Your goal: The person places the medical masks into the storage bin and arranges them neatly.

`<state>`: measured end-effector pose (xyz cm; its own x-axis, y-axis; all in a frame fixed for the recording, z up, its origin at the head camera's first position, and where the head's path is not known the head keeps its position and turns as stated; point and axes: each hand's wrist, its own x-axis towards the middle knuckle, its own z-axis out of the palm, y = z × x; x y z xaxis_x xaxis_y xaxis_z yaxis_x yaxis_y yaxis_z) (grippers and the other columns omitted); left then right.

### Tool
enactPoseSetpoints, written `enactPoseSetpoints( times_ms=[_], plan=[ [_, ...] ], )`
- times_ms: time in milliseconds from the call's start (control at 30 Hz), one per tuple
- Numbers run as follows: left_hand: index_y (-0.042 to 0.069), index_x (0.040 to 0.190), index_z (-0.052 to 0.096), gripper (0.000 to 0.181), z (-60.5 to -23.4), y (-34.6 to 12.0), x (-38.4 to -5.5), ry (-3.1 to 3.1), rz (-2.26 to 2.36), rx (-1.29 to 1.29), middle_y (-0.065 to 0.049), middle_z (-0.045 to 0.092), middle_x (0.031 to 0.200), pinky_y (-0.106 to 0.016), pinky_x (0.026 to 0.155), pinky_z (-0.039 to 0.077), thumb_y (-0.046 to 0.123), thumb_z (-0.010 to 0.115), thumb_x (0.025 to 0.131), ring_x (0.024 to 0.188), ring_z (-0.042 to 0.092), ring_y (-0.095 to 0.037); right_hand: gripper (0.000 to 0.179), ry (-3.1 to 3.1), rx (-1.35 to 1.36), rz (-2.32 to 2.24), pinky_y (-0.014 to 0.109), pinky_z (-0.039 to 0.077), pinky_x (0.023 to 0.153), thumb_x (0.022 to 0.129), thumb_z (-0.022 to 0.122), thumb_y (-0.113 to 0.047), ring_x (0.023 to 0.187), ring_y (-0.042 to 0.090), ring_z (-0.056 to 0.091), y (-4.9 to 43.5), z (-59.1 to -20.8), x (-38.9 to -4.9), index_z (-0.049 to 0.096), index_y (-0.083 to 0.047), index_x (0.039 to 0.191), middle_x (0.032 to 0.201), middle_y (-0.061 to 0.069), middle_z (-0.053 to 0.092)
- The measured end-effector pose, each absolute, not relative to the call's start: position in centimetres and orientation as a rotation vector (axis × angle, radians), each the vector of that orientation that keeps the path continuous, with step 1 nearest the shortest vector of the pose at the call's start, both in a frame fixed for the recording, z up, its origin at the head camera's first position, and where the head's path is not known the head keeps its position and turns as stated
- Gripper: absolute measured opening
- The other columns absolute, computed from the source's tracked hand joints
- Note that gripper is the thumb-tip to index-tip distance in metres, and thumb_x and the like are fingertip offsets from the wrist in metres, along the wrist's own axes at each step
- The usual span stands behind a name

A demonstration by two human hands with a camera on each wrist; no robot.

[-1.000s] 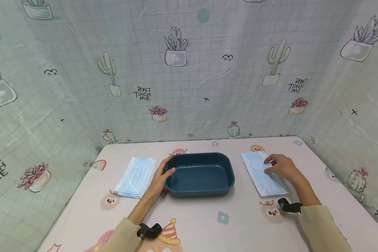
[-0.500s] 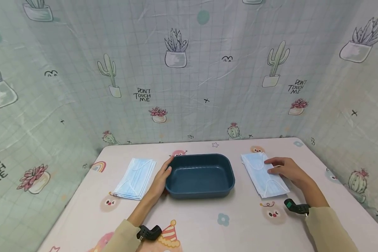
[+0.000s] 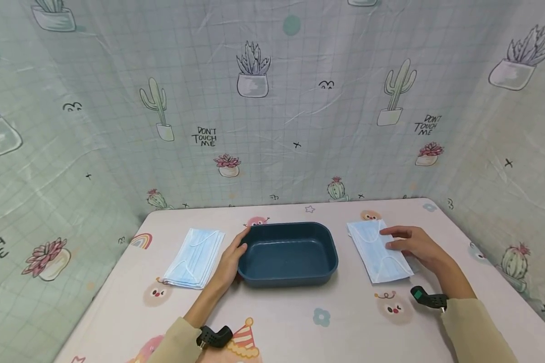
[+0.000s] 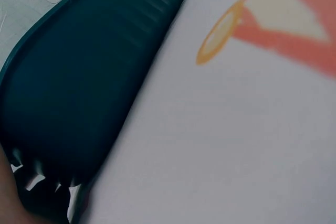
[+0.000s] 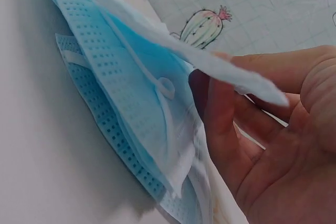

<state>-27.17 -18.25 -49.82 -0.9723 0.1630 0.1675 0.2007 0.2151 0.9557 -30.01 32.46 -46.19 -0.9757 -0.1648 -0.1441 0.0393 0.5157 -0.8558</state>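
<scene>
My left hand (image 3: 227, 262) holds the left end of a dark teal rectangular tray (image 3: 288, 280), its thumb at the rim and its fingers along the outer wall. The tray's ribbed outer side also fills the upper left of the left wrist view. At the right, my right hand (image 3: 418, 247) pinches the right edge of the top face mask (image 3: 374, 249) between thumb and fingers. In the right wrist view that edge is lifted, and more light blue masks (image 5: 100, 93) with white ear loops lie beneath it.
A second stack of light blue face masks (image 3: 195, 257) lies left of the tray. The table (image 3: 345, 333) wears a pale cloth with cartoon prints. A curtain (image 3: 272, 121) printed with cacti rises behind the table and on both sides.
My right hand has shifted slightly right, still at the mask's right edge. My left thumb has drawn back from inside the tray to its rim. The tray stays in place.
</scene>
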Motion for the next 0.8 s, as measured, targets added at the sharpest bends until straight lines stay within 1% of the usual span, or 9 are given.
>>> enactPoseSetpoints(
  times_ms=[67, 167, 333, 400, 500, 633, 733, 800],
  plan=[
    [0.019, 0.163, 0.034, 0.051, -49.82, -18.24, -27.21, -2.416, -1.912, -0.381, -0.004, 0.03, 0.171, -0.057, 0.131, 0.01, 0.023, 0.035, 0.112, 0.161, 0.019, -0.029, 0.056, 2.529, -0.117, -1.464, 0.027, 0.054, 0.085, 0.096, 0.07, -0.02, 0.118, 0.026, 0.054, 32.47, -46.24, -29.96, 0.054, -0.001, 0.146, 0.159, 0.028, 0.04],
    [0.017, 0.164, 0.031, 0.052, -49.86, -18.25, -27.26, -2.408, -1.906, -0.411, -0.007, 0.026, 0.172, -0.058, 0.131, 0.009, 0.021, 0.035, 0.112, 0.162, 0.016, -0.031, 0.056, 2.519, -0.135, -1.478, 0.027, 0.054, 0.085, 0.096, 0.069, -0.017, 0.122, 0.029, 0.052, 32.43, -46.26, -29.89, 0.053, -0.001, 0.148, 0.161, 0.028, 0.038],
    [0.021, 0.165, 0.026, 0.054, -49.98, -18.38, -27.16, -2.415, -1.916, -0.413, -0.002, 0.022, 0.174, -0.058, 0.131, 0.006, 0.022, 0.033, 0.112, 0.163, 0.011, -0.028, 0.056, 2.527, -0.125, -1.476, 0.024, 0.053, 0.088, 0.097, 0.067, -0.016, 0.133, 0.038, 0.047, 32.33, -46.13, -29.9, 0.052, -0.002, 0.149, 0.163, 0.028, 0.034],
    [0.024, 0.165, 0.026, 0.054, -50.02, -18.43, -27.12, -2.418, -1.922, -0.408, 0.0, 0.022, 0.174, -0.059, 0.131, 0.005, 0.023, 0.032, 0.112, 0.163, 0.01, -0.028, 0.057, 2.527, -0.118, -1.479, 0.023, 0.052, 0.088, 0.097, 0.067, -0.016, 0.135, 0.04, 0.046, 32.3, -46.03, -29.94, 0.051, -0.002, 0.15, 0.164, 0.028, 0.033],
    [0.026, 0.165, 0.027, 0.053, -49.98, -18.42, -27.12, -2.42, -1.925, -0.409, -0.001, 0.022, 0.173, -0.06, 0.13, 0.004, 0.024, 0.031, 0.112, 0.163, 0.01, -0.028, 0.057, 2.52, -0.107, -1.497, 0.022, 0.053, 0.087, 0.098, 0.067, -0.015, 0.135, 0.04, 0.046, 32.31, -45.92, -29.97, 0.05, -0.002, 0.15, 0.164, 0.028, 0.032],
    [0.022, 0.165, 0.028, 0.053, -49.84, -18.32, -27.14, -2.429, -1.929, -0.4, -0.002, 0.024, 0.173, -0.06, 0.13, 0.005, 0.025, 0.032, 0.112, 0.162, 0.013, -0.029, 0.057, 2.512, -0.118, -1.527, 0.022, 0.052, 0.088, 0.098, 0.067, -0.015, 0.139, 0.042, 0.044, 32.41, -45.79, -29.93, 0.05, 0.0, 0.15, 0.165, 0.027, 0.031],
    [0.019, 0.165, 0.028, 0.054, -49.83, -18.25, -27.21, -2.431, -1.935, -0.401, -0.003, 0.025, 0.172, -0.061, 0.13, 0.005, 0.026, 0.032, 0.112, 0.162, 0.014, -0.03, 0.057, 2.512, -0.126, -1.538, 0.025, 0.052, 0.092, 0.098, 0.067, -0.016, 0.143, 0.044, 0.04, 32.52, -45.65, -29.88, 0.049, -0.001, 0.15, 0.165, 0.026, 0.031],
    [0.018, 0.165, 0.028, 0.053, -49.86, -18.22, -27.28, -2.431, -1.936, -0.407, -0.003, 0.025, 0.172, -0.061, 0.13, 0.005, 0.027, 0.032, 0.112, 0.162, 0.014, -0.029, 0.057, 2.513, -0.131, -1.544, 0.033, 0.053, 0.097, 0.098, 0.066, -0.016, 0.146, 0.046, 0.038, 32.57, -45.49, -29.85, 0.049, -0.001, 0.15, 0.166, 0.026, 0.031]
  ],
)
